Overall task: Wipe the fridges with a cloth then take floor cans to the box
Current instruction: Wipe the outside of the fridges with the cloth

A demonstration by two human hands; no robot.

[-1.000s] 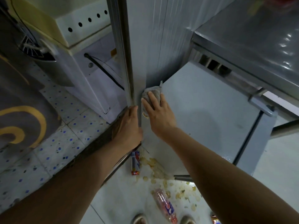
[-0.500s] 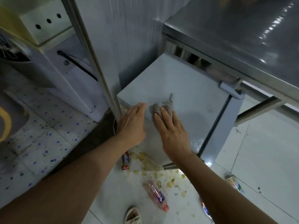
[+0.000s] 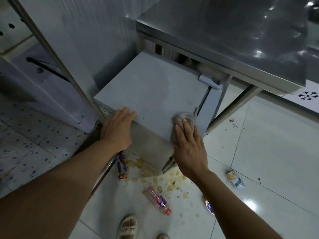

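Note:
A small grey fridge stands under a steel table. My right hand presses a grey cloth with flat fingers against the fridge's near right top edge. My left hand rests open on the near left corner of the fridge top. On the floor lie a red and blue can near the fridge foot, a pale green can to the right, and another can partly hidden by my right forearm.
A pink plastic bottle and scattered chip crumbs lie on the white tiles. A steel table overhangs the fridge. A tall metal door edge stands at left. My sandalled foot is below.
My right hand has slid the cloth from the back left of the fridge top across to its near right edge. My left hand moved onto the near left corner. The view turned right.

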